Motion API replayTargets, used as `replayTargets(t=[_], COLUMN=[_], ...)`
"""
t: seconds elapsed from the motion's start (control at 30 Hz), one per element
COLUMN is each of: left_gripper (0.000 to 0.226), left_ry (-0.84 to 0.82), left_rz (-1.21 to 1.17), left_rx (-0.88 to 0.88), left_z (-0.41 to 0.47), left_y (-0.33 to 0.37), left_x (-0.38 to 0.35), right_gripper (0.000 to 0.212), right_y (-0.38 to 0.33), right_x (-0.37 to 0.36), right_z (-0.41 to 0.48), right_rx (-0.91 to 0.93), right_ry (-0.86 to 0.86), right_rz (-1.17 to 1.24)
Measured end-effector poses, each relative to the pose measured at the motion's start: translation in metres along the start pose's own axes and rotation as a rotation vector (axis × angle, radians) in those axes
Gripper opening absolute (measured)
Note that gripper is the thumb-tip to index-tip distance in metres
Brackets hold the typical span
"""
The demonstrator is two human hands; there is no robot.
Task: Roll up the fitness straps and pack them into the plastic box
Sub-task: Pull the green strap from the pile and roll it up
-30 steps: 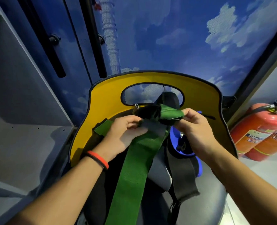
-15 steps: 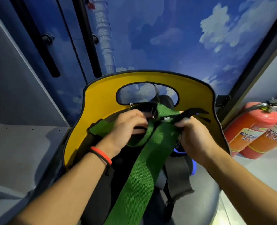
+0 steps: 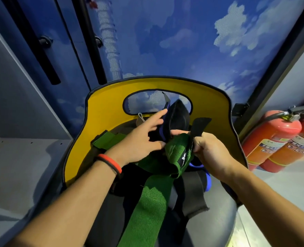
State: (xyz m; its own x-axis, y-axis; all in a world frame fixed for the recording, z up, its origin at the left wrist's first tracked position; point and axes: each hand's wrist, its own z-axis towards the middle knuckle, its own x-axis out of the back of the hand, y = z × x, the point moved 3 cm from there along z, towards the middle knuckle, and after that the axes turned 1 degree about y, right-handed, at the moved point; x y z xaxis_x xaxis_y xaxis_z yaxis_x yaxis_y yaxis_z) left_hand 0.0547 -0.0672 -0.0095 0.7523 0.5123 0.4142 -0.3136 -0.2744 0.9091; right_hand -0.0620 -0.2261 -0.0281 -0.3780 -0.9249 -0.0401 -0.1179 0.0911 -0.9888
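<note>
While the left hand [image 3: 138,145] lies open on a black pad [image 3: 179,118], the right hand [image 3: 213,154] pinches the strap [image 3: 153,202], which runs toward the camera.

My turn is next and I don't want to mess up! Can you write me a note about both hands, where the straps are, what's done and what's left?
Left hand: open, straight fingers touching the black-and-blue padded strap.
Right hand: pinches the folded top of the wide green woven strap, plus a black tab.
Both straps sit over the yellow-backed chair; the green tail trails loose toward the camera.
Done: green roll barely started.
Left: roll every strap, pack them; no plastic box in view.
</note>
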Motion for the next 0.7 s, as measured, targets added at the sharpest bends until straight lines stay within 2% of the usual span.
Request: replayTargets(t=[0.07,0.17,0.23,0.3,0.33,0.37,0.47,0.63,0.7], left_gripper=[0.088,0.090,0.066,0.026,0.015,0.015,0.020,0.027,0.027], left_ry=[-0.011,0.020,0.149,0.324,0.393,0.449,0.520,0.580,0.561], left_rz=[0.049,0.514,0.715,0.760,0.765,0.766,0.736,0.779,0.692], left_rx=[0.013,-0.151,-0.251,-0.255,-0.230,-0.201,-0.101,-0.054,-0.105], left_z=[-0.001,-0.005,-0.005,-0.004,-0.003,-0.002,-0.002,-0.004,-0.004], left_y=[-0.005,-0.002,0.002,0.005,0.004,0.003,-0.001,0.002,0.002], left_x=[-0.004,-0.012,-0.009,0.006,0.013,0.020,0.029,0.033,0.035], right_gripper=[0.064,0.078,0.075,0.055,0.033,0.012,0.032,0.030,0.030], right_y=[0.001,0.007,0.005,-0.007,-0.010,-0.012,-0.014,-0.016,-0.013], right_x=[-0.001,0.001,0.000,0.000,0.000,0.000,0.001,-0.003,0.001], right_z=[0.002,0.001,0.000,-0.005,-0.007,-0.008,-0.008,-0.009,-0.008], right_rx=[-0.021,-0.073,-0.044,-0.029,-0.035,-0.037,-0.008,-0.005,0.014], right_ry=[-0.003,-0.058,-0.044,-0.013,0.032,0.057,0.089,0.085,0.067], right_rz=[0.007,-0.026,-0.018,-0.009,0.009,0.017,0.001,0.097,0.067])
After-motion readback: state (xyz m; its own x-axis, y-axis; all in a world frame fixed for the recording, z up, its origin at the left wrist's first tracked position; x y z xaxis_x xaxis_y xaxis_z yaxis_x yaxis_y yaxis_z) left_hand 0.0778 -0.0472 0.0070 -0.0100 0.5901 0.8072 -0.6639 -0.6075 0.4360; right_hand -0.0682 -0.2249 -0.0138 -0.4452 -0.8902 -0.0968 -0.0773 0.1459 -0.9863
